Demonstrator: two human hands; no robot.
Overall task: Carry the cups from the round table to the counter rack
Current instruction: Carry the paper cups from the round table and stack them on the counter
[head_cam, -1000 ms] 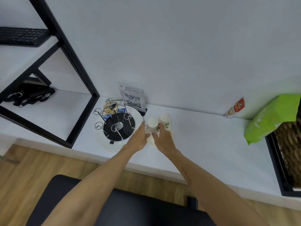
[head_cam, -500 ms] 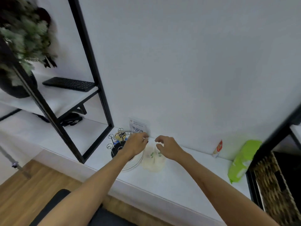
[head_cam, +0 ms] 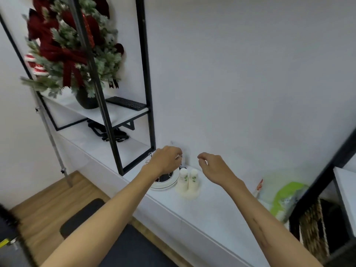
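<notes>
**A:** So where were your hands at that point?

**B:** Both were up off the counter. A second before, I'd had them down around the two paper cups, pressing them together beside the rack. Now my left hand hung above the rack with its fingers loosely curled, holding nothing. My right hand was the same: relaxed, fingers drooping, nothing in it.

**A:** And the cups?

**B:** Below and between my two hands, standing upside down on the white counter, touching each other. They sat just to the right of the rack's round white base, under my left fingertips and a little toward my right wrist. Neither hand touched them.

**A:** Were they actually on the rack's wire pegs?

**B:** No, beside it, on the counter itself. The pegs were mostly hidden under my left hand, so I couldn't say what hung there.

**A:** What did that mean for the job?

**B:** I'd judge that pair delivered and let go. My head had lifted too, since the shelf and the Christmas arrangement came into view, so I was probably turning back for more cups.
</notes>
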